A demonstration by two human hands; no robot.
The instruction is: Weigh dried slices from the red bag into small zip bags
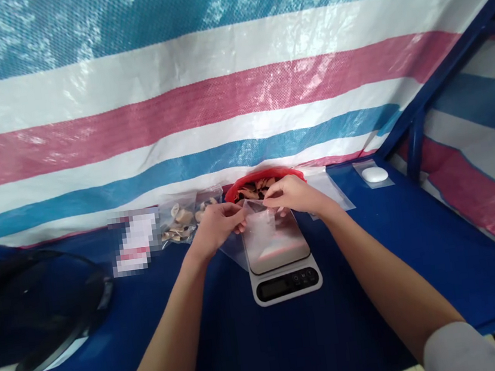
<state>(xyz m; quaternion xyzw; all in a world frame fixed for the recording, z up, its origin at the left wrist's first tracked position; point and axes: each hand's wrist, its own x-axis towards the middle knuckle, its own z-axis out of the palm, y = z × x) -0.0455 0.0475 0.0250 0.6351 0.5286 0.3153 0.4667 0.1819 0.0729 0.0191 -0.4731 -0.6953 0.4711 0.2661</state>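
Observation:
Above a kitchen scale on the blue table, both my hands pinch the top edge of a clear plastic bag. My left hand grips its left corner, and my right hand has the right side. No contents can be made out in the bag. Just behind my hands sits a red container with dried brown slices in it. Left of my left hand lie clear bags of pale dried pieces. The scale's display looks dark.
On the right are flat clear bags and a white oval object on a small bag. A blurred white-and-red packet and a large black round object stand left. Striped sheeting hangs behind, with a blue frame at right.

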